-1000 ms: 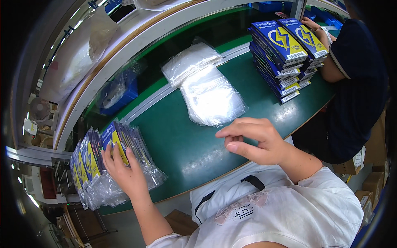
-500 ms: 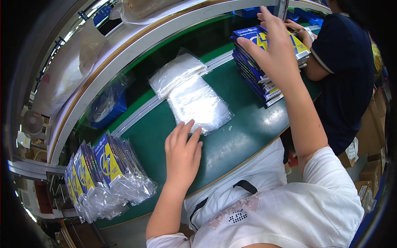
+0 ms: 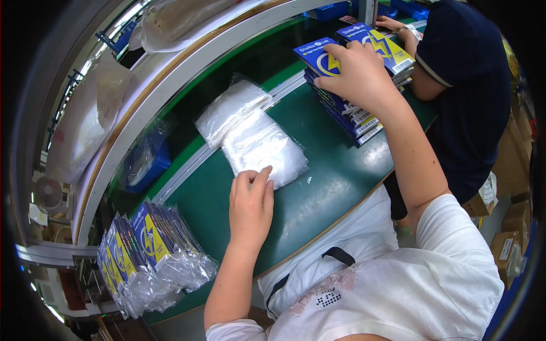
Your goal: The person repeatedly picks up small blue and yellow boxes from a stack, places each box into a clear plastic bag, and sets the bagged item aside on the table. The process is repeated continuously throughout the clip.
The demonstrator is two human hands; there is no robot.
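Observation:
My right hand (image 3: 361, 77) reaches over a stack at the far right, its fingers and thumb closed around the top flat blue-and-yellow box (image 3: 313, 51). Part of that box is hidden under the hand. Several like boxes (image 3: 364, 133) lie beneath it, and another pile (image 3: 392, 54) stands right beside. In the middle of the green table, my left hand (image 3: 250, 204) has bent fingers at the near edge of a pile of clear plastic bags (image 3: 261, 150), thumb close to the index finger. A second bundle of bags (image 3: 233, 108) lies partly under its far end.
Bagged boxes (image 3: 151, 244) stand upright in rows at the near left. A blue bin (image 3: 151, 170) sits behind the table's metal rail. Along the back runs a raised shelf (image 3: 142, 96). A co-worker in a dark shirt (image 3: 466, 96) is at the right, near cartons (image 3: 506, 250).
My right hand has come down from above the stack onto the top box. My left fingers have drawn closer together at the bags' edge. The whole view has shifted slightly.

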